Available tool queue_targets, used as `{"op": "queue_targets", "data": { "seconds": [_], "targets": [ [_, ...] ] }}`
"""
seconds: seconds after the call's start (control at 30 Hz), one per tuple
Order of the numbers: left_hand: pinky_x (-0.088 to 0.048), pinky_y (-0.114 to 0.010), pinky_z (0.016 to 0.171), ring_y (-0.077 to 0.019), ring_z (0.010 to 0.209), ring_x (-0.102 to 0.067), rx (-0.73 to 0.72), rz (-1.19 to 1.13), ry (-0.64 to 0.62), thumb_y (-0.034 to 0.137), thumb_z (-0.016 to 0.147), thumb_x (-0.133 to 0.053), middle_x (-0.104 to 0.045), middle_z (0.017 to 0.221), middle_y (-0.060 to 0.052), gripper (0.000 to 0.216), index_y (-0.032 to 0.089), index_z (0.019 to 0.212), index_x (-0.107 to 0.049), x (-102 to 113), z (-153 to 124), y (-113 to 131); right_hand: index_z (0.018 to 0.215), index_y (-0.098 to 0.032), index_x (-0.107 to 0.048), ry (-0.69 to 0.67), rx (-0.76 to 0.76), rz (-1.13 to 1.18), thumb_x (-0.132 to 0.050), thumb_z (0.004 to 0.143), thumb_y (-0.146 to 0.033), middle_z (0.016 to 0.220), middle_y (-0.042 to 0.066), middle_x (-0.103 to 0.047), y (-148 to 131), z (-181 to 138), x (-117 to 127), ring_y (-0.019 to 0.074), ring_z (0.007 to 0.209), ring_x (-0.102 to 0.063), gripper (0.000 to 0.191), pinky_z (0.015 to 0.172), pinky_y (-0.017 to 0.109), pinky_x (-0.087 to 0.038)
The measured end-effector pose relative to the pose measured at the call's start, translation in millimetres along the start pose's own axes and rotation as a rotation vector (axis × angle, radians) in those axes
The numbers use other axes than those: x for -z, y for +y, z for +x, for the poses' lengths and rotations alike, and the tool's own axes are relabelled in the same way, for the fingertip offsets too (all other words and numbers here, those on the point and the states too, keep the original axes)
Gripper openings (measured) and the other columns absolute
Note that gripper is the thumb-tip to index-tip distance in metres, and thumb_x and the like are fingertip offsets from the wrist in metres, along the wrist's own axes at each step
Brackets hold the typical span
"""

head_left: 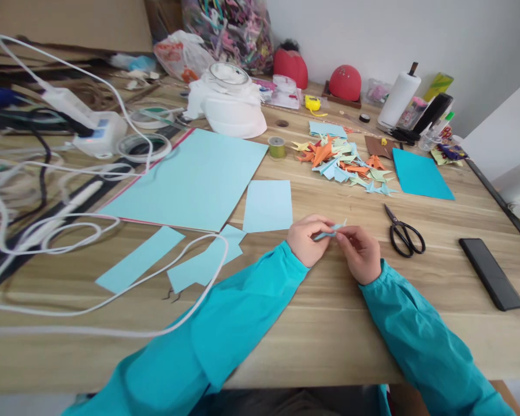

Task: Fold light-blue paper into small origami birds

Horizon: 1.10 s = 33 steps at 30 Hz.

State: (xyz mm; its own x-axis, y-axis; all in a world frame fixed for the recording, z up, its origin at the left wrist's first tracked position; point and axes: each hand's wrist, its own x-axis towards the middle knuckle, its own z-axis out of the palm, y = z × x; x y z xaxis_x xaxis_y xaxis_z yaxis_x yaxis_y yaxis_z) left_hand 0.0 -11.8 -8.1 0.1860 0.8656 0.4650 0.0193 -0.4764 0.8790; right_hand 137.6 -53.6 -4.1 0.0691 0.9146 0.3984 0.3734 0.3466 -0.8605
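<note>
Between my two hands, above the wooden table (325,329), is a small folded piece of light-blue paper (328,233) with a thin point sticking up. My left hand (308,238) is closed on its left part. On its right end, my right hand (360,249) pinches with thumb and forefinger. Part of the folded paper is hidden by my fingers. Just beyond my left hand lies a light-blue paper square (268,205). Black-handled scissors (404,234) rest to the right of my right hand. Farther back is a heap of folded paper cranes (344,162) in orange, blue, green and yellow.
Large light-blue sheets (195,179), a paper strip (139,260) and cut scraps (208,261) lie to the left. A white cable (173,329) loops across that side near my left sleeve. A black phone (490,273) and a bright blue sheet (422,173) are at the right.
</note>
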Motion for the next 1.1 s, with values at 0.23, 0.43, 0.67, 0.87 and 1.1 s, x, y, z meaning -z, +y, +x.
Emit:
{"op": "queue_targets", "data": {
  "seconds": [0.23,0.43,0.67,0.87,1.1],
  "targets": [
    [-0.054,-0.032,0.074,-0.0193,0.081,-0.065,0.293,-0.433,0.05,0.017,0.059,-0.072,-0.068,0.087,-0.008,0.022,0.013,0.079,-0.063,-4,5,3,0.083,-0.02,-0.06,0.094,-0.01,-0.011,-0.06,0.079,-0.024,0.078,0.002,-0.066,5,1,1,0.012,0.063,-0.059,0.005,0.054,0.024,-0.048],
    [-0.053,-0.027,0.063,-0.0142,0.06,-0.063,0.489,-0.407,0.027,0.025,0.048,-0.082,-0.068,0.064,-0.004,0.03,0.012,0.068,-0.064,-1,10,4,0.086,-0.021,-0.059,0.067,0.022,-0.03,-0.059,0.079,-0.023,0.078,0.002,-0.066,3,1,1,0.0132,0.069,-0.061,0.007,0.057,0.025,-0.049],
    [-0.054,-0.026,0.061,-0.0142,0.057,-0.064,0.539,-0.468,0.041,0.031,0.041,-0.085,-0.067,0.06,-0.002,0.038,0.012,0.064,-0.061,0,11,7,0.088,-0.02,-0.062,0.039,-0.053,-0.022,-0.062,0.079,-0.03,0.075,0.003,-0.067,7,2,0,0.0139,0.064,-0.061,0.014,0.054,0.025,-0.048],
    [-0.056,-0.031,0.064,-0.0169,0.058,-0.066,0.54,-0.5,0.014,0.035,0.044,-0.083,-0.068,0.061,-0.003,0.04,0.012,0.066,-0.059,-1,11,6,0.091,-0.02,-0.062,0.006,-0.105,0.003,-0.059,0.081,-0.034,0.075,0.003,-0.069,6,2,0,0.0134,0.06,-0.06,0.018,0.054,0.027,-0.048],
    [-0.056,-0.03,0.062,-0.0169,0.061,-0.066,0.533,-0.513,0.009,0.033,0.043,-0.084,-0.069,0.067,-0.004,0.045,0.011,0.077,-0.064,-2,9,5,0.082,-0.02,-0.062,0.004,-0.088,-0.025,-0.058,0.082,-0.033,0.068,0.001,-0.067,4,3,2,0.0124,0.057,-0.058,0.014,0.054,0.026,-0.047]
  ]
}}
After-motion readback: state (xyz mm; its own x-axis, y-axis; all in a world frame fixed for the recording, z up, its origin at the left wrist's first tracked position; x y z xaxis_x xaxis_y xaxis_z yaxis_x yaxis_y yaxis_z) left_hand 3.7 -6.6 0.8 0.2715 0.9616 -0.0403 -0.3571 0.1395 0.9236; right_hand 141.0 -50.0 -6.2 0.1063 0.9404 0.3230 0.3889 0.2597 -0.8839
